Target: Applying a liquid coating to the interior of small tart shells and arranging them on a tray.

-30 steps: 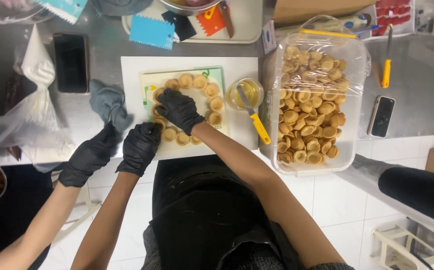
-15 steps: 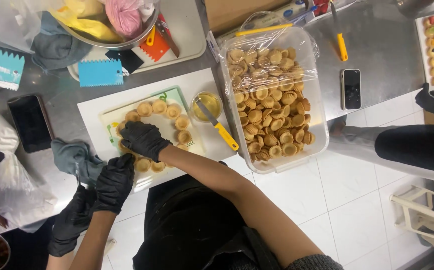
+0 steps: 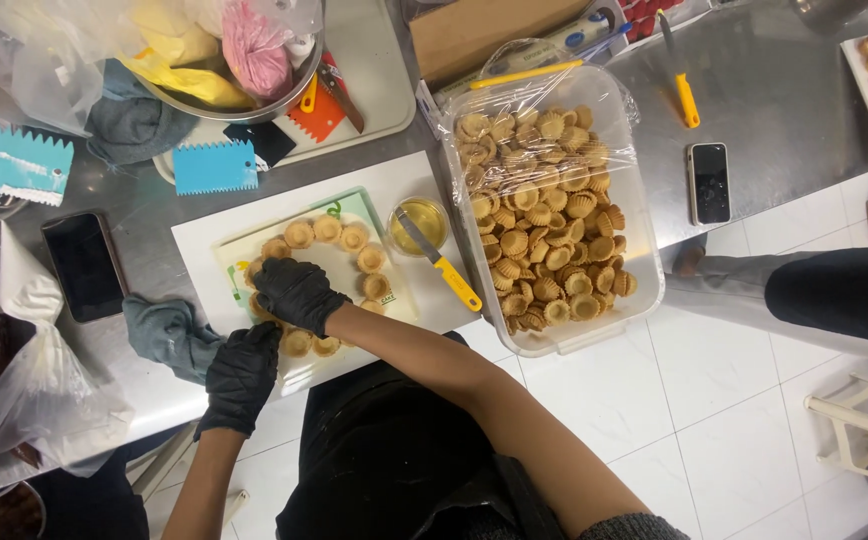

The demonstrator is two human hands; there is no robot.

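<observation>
Hands | right hand stayed curled among tart shells ringed on white board, grip contents unclear | left hand had moved to board's near edge, loosely closed | second gloved hand gone from counter

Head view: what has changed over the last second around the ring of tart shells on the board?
The third gloved hand that was beside the left hand has gone from view. The camera swung, so the board now sits tilted in the picture. The right hand stays on the ring of tart shells. The left hand remains at the board's near edge. The yellow-handled knife still rests across the small bowl, and the tub of shells has not moved.
</observation>
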